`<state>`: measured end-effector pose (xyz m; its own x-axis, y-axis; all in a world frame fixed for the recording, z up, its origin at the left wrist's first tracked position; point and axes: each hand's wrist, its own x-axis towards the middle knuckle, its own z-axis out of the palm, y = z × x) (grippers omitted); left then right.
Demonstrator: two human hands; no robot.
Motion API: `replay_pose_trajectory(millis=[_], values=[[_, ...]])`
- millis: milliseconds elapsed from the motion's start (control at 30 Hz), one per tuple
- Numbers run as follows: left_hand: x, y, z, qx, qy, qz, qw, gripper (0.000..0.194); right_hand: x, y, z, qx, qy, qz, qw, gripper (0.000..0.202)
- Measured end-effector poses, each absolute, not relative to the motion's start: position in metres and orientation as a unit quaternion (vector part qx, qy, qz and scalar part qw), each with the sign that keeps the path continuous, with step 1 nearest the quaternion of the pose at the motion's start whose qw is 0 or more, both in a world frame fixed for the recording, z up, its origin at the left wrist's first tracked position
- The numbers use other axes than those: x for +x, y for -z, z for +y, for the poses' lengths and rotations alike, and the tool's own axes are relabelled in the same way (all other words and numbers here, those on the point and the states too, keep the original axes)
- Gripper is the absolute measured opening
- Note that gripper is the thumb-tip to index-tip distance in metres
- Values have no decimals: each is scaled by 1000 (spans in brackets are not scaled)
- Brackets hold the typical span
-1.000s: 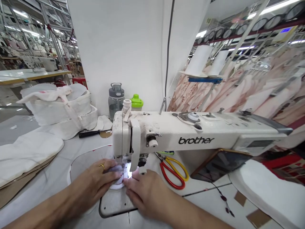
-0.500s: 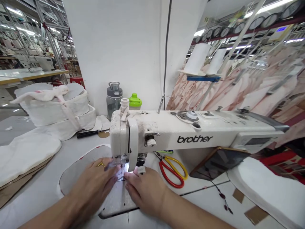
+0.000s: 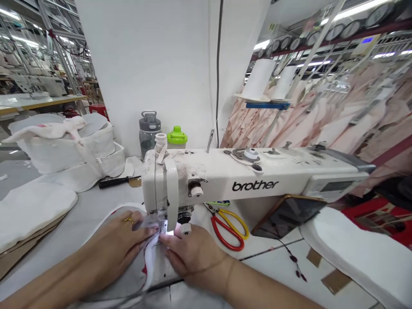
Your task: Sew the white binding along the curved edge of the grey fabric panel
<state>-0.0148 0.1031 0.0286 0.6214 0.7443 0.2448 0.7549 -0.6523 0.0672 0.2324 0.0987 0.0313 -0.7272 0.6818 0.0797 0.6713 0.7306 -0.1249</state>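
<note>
A white sewing machine (image 3: 254,186) stands ahead, its needle area lit. Grey fabric with a white edging (image 3: 148,257) runs under the needle and curves toward the front. My left hand (image 3: 119,242), with a gold ring, lies spread on the fabric left of the needle, fingertips pressing it down. Just right of the needle, my right hand (image 3: 196,253) has thumb and forefinger together at the fabric's edge; the machine head partly hides its fingers.
Scissors with red and yellow handles (image 3: 228,231) lie under the machine arm beside a leaning tablet (image 3: 283,216). White padded pieces (image 3: 35,201) and a black screwdriver (image 3: 114,182) are at left. Two bottles (image 3: 149,133) stand behind.
The fabric has turned and shifted, so its white edging now shows between my hands. My left hand has moved left and lies flatter. The camera view has shifted slightly.
</note>
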Motion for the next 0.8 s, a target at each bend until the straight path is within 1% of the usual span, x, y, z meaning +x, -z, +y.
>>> replay_pose_trajectory(millis=[67, 200, 333, 400, 500, 567, 667, 800], values=[[-8, -28, 97, -892, 107, -438, 24, 30, 231, -32, 98, -378, -44, -924, 43, 38], [6, -21, 85, -866, 96, -488, 52, 33, 228, -40, 96, -406, -67, -911, 30, 36], [9, -17, 80, -859, 103, -498, 65, 37, 227, -45, 97, -407, -74, -910, 35, 34], [3, -19, 81, -863, 116, -489, 45, 37, 229, -48, 98, -400, -77, -913, 34, 33], [-11, -26, 84, -885, 113, -452, -21, 38, 234, -53, 99, -385, -90, -918, 41, 31], [-17, -30, 85, -899, 98, -426, -32, 38, 237, -56, 99, -354, -102, -928, 51, 31], [-15, -30, 81, -907, 88, -412, 7, 40, 241, -58, 100, -309, -115, -943, 48, 30], [3, -26, 71, -897, 92, -425, 74, 38, 245, -57, 103, -313, -114, -942, 43, 26]])
